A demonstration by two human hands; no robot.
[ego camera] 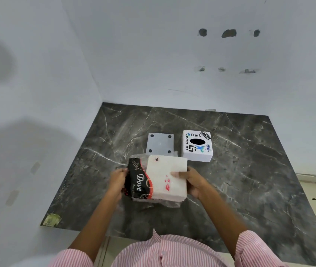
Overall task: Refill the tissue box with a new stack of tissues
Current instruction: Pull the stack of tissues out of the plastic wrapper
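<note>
"Dove" tissue pack [158,180] in the grip of both left hand [117,180] and right hand [193,181], beside "Dart" tissue box [197,146].

Setting: plain indoor room, likely a home or a bare utility corner; exact type cannot be told. Evidence: dark grey marble-patterned stone counter [240,170] with white veining, fitted into a corner of pale painted walls [153,54]. Back wall carries two rows of rough drill holes [228,33] (chipped plaster around them). A yellowed sticker patch [51,220] sits at the counter's front-left corner. Near the counter's back edge stands a white cube tissue box [197,145] printed with coding stickers.
</note>
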